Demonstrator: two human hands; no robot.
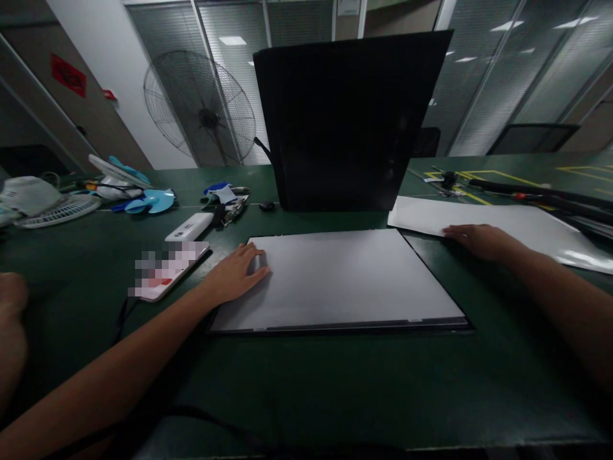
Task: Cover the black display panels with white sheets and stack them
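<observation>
Panel (340,278) is apparently steadied at its left edge by the spread left hand (234,273). White sheet (522,223) is touched by the right hand (479,241); pinching cannot be told.

- Phone (184,268) on the green table (306,396)
- White device (190,227) just beyond the phone
- Keys (234,209) farther beyond the phone, to its right
- Blue fan blades (156,200) beyond the phone, to its left
- Large caged fan (208,119) well behind the phone
- Red paper (69,76) on the door, far behind and left of the phone
</observation>
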